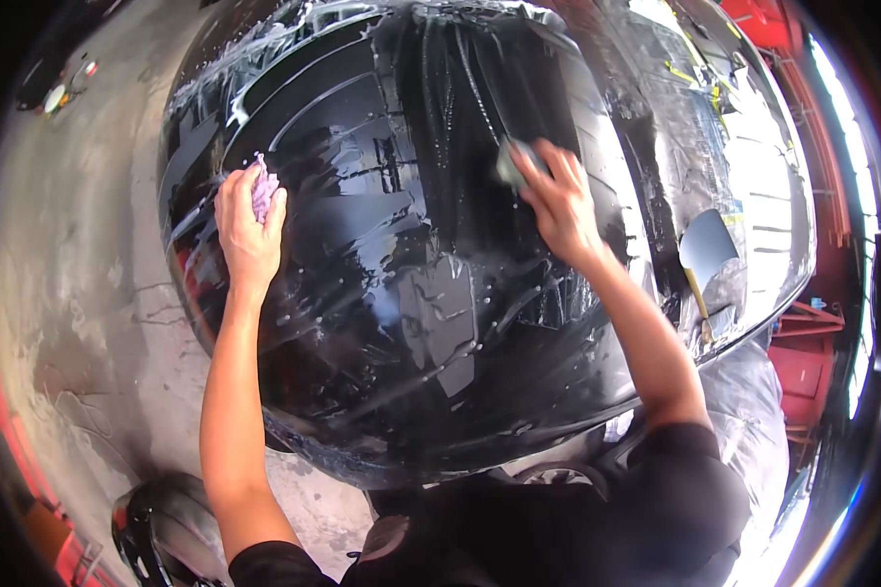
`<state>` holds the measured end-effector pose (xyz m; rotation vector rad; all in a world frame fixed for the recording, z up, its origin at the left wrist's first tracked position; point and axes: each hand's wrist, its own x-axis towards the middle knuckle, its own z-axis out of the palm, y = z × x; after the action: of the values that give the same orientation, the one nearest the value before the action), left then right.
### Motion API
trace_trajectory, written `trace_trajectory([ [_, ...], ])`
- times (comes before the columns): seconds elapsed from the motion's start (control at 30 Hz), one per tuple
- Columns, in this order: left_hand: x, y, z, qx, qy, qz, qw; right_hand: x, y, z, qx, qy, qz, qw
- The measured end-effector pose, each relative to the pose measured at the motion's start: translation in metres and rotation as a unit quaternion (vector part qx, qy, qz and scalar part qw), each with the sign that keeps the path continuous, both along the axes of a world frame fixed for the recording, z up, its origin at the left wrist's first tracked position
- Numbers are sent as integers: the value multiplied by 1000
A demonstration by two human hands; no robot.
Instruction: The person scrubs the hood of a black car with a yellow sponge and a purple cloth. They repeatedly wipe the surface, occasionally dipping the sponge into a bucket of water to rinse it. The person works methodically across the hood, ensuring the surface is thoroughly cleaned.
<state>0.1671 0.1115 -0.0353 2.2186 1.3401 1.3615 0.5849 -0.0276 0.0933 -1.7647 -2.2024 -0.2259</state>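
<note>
A wet black car panel (352, 323) with white suds, streaks and droplets fills the middle of the head view. My left hand (250, 227) grips a crumpled pale purple cloth or sponge (264, 184) on the panel's left part. Toward the upper right of that dark surface, my right hand (563, 205) is closed on a greyish-green pad (508, 168), slightly blurred, and presses it against the wet panel.
To the right, a glossy body section (768, 147) carries yellow tape and a grey patch (707, 243). Red metal frames (801, 377) stand behind it. A dark curved part (162, 528) lies at lower left on the concrete floor (88, 245), with small items (59, 93) at upper left.
</note>
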Motion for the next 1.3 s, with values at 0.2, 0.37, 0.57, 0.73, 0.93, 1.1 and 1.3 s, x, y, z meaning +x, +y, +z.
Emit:
trace_trajectory([
  [0.2, 23, 1, 10, -28, -16, -32, 999, 132, 145, 10, 54, -57, 12, 997],
  [0.37, 10, -1, 12, -34, 13, -32, 999, 57, 187, -1, 109, -26, -137, 984],
  [0.57, 8, 8, 7, -11, 39, -24, 999, -32, -15, -7, 81, 68, -63, 992],
  [0.73, 16, 11, -2, 3, 44, -38, 998, -112, -94, -3, 30, 169, -50, 984],
  [0.93, 14, 15, -5, 35, 96, -19, 995, -176, -171, -5, 19, 296, -120, 947],
  [1.1, 7, 21, -11, -1, 146, -6, 989, -201, -259, -9, -24, 403, -150, 903],
  [1.3, -9, -42, -6, -29, 118, -67, 990, -204, -368, 9, -94, 426, -177, 882],
])
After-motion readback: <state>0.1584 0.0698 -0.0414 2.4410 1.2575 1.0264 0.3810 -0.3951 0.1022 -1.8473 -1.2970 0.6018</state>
